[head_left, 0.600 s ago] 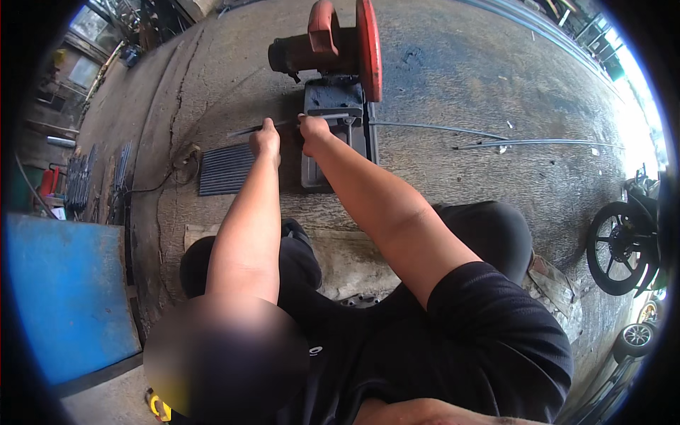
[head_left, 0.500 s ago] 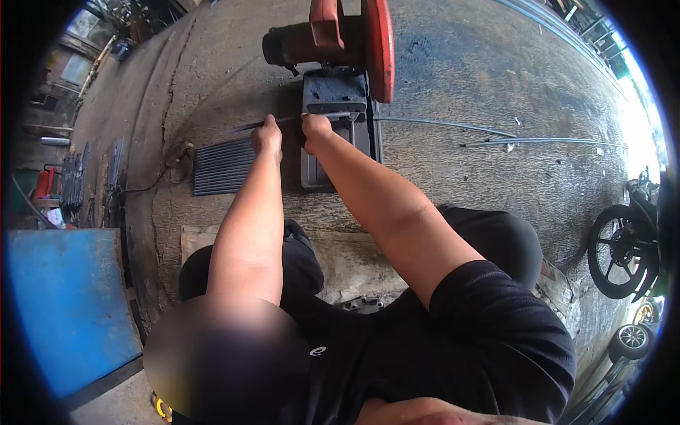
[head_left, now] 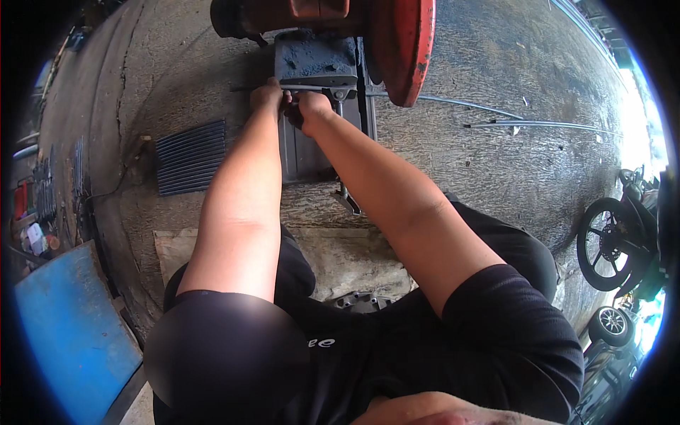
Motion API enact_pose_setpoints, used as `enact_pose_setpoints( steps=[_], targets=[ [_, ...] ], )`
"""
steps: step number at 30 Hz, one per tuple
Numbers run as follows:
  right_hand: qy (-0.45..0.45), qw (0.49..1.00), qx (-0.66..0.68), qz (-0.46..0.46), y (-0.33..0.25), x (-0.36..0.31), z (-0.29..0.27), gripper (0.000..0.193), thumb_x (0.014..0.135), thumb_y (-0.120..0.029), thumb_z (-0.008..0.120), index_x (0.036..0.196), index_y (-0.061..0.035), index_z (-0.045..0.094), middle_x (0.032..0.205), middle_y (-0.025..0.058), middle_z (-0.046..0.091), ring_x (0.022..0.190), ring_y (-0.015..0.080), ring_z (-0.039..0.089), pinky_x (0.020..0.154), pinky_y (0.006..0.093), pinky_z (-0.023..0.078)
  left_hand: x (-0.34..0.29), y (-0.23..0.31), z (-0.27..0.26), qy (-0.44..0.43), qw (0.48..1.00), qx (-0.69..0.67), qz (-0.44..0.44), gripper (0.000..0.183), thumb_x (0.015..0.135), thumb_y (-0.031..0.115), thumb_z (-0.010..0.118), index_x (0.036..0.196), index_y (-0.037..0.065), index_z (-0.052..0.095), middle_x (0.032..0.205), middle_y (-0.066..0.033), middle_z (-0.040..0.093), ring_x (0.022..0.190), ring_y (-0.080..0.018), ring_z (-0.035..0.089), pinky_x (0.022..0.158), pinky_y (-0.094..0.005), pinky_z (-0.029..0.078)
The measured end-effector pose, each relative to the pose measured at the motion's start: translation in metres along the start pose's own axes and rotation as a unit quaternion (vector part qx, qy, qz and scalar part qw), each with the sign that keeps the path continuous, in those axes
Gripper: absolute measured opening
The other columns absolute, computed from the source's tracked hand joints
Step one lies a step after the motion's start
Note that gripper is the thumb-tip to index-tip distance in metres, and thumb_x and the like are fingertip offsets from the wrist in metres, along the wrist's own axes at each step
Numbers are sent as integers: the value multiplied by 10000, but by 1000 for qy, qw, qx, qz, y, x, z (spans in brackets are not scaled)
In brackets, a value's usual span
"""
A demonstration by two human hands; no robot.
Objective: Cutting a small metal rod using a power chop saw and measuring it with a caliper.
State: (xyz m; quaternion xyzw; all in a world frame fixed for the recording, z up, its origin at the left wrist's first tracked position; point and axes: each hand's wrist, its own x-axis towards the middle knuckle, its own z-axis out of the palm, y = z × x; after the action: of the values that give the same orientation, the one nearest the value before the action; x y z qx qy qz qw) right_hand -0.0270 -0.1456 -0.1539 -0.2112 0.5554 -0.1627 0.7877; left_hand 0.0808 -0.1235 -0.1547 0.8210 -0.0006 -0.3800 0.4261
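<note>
A person's two bare hands meet at a cut-off saw on a rough, worn floor. The left hand [head_left: 266, 98] has its fingers closed around a thin, straight metal rod [head_left: 306, 88], grey and dull, which passes crosswise at the fingertips; a short darker end pokes out to the left of them. The right hand [head_left: 313, 108] is just beside it, fingers curled inward; their tips are hidden, so whether they pinch anything I cannot tell.

Right of the right fingers, a metal clamp [head_left: 340, 93] stands at the rod's line, and a long, slender bar [head_left: 453, 103] stretches away past the saw; whether it is one piece with the rod is unclear. Below the fingers spreads the saw's flat grey base [head_left: 299, 159]. Above them is its raised, box-like section [head_left: 317, 80], with dark, clumpy grit [head_left: 312, 53] heaped across the top. Farther above are the dark motor [head_left: 244, 20] and, to the right, the red blade guard [head_left: 418, 53]. Left of and below the left fingers, many dark, short rods [head_left: 191, 157] lie side by side.
</note>
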Motion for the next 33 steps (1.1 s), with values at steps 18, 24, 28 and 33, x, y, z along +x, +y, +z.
enact_pose_setpoints(
  steps=[18, 24, 28, 33],
  targets=[
    [-5, 996, -89, 28, 3, -28, -53, 374, 854, -329, 601, 1081, -32, 625, 1112, 161, 624, 979, 271, 612, 826, 383, 466, 17, -40, 36, 94, 993, -23, -70, 416, 926, 321, 548, 731, -46, 577, 604, -104, 613, 495, -200, 619, 420, -311, 515],
    [22, 977, -207, -38, 26, 11, -60, 277, 858, -310, 616, 1002, -76, 647, 951, 96, 652, 814, 248, 614, 729, 369, 472, -8, -51, 35, 163, 969, 187, 2, 426, 829, 384, 560, 771, -20, 685, 763, -190, 678, 761, -276, 687, 731, -343, 550],
    [0, 992, -124, -37, 39, 16, -69, 253, 853, -283, 622, 919, -39, 638, 854, 90, 656, 743, 248, 619, 679, 369, 476, -61, -53, 37, 226, 922, 300, 92, 424, 779, 384, 577, 882, -8, 702, 950, -228, 665, 948, -339, 648, 867, -389, 512],
    [87, 995, 19, -48, 22, -39, -99, 268, 848, -287, 609, 864, -21, 639, 788, 87, 643, 665, 247, 609, 626, 377, 477, -131, -53, 53, 158, 936, 268, 164, 385, 785, 359, 548, 942, 45, 704, 1012, -203, 658, 960, -369, 634, 872, -425, 496]
  ],
)
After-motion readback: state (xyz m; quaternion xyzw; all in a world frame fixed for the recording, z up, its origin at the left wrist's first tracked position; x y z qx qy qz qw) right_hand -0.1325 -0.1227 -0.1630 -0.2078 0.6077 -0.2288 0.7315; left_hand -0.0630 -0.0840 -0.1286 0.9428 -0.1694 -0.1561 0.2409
